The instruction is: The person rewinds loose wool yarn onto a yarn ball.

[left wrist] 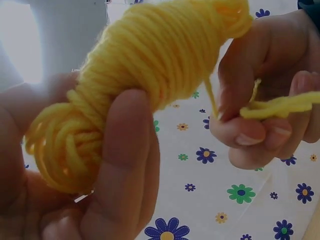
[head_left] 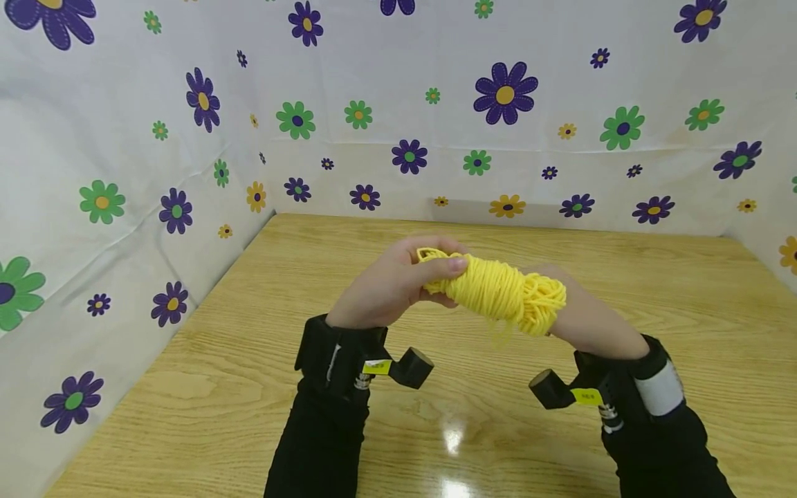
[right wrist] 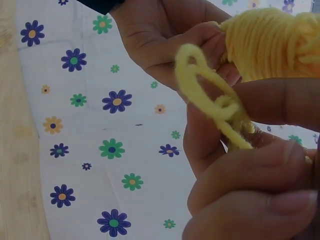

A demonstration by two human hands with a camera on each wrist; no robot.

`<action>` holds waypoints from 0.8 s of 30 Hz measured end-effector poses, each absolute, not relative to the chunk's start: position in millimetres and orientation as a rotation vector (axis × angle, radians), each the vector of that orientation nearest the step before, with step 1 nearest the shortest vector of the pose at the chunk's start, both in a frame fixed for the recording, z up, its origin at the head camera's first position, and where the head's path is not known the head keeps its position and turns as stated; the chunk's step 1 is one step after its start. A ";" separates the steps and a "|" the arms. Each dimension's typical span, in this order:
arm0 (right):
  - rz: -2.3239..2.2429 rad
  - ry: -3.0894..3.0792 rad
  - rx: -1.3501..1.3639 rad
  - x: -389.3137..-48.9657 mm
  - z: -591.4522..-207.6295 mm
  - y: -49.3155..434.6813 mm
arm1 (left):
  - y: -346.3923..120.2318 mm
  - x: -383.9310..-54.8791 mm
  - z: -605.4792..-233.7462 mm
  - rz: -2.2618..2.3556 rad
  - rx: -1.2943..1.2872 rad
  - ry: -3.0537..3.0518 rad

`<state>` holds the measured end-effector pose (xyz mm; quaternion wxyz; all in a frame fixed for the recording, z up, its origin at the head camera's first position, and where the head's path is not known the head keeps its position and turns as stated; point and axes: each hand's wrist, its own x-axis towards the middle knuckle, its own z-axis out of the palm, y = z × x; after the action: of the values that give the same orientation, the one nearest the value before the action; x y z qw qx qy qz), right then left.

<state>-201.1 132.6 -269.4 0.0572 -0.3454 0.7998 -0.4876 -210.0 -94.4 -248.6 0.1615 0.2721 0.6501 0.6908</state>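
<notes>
A skein of yellow yarn (head_left: 492, 287) is held above the table, wound tightly round its middle with looped ends. My left hand (head_left: 401, 280) grips its left end, thumb over the near side and fingers behind. Mostly hidden behind the skein's other end in the head view is my right hand (head_left: 575, 309). The left wrist view shows that hand pinching a loose yarn strand (left wrist: 280, 106) that runs to the skein. In the right wrist view, a small yarn loop (right wrist: 202, 87) sticks out from between the right fingers (right wrist: 250, 190).
Below the hands lies a wooden table (head_left: 218, 360) with light glare near the front. A white flowered cloth (head_left: 373, 69) stands behind it and along the left side. Each wrist wears a black strap with a small camera arm (head_left: 414, 366).
</notes>
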 end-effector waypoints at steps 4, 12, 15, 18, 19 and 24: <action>-1.530 2.250 -1.196 -205.7 -268.3 133.3 | -96.9 -210.2 -248.5 1.832 0.844 1.946; -1.457 2.251 -1.042 -205.1 -263.5 134.1 | -100.5 -211.2 -248.1 1.588 0.960 2.049; -1.459 2.268 -0.985 -203.5 -262.2 134.5 | -101.5 -211.3 -248.2 1.541 0.963 2.075; -1.493 2.262 -0.945 -201.7 -261.4 134.6 | -102.2 -211.8 -248.7 1.513 0.966 2.097; -1.504 2.257 -0.934 -201.1 -261.1 134.6 | -102.3 -212.0 -248.9 1.507 0.966 2.102; -1.533 2.289 -0.893 -200.3 -260.8 135.3 | -102.1 -212.1 -249.3 1.483 0.948 2.131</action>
<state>-200.3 135.3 -260.8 0.1226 -0.3060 0.7844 -0.5254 -212.1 -102.1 -249.3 0.1876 0.3369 0.7573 0.5271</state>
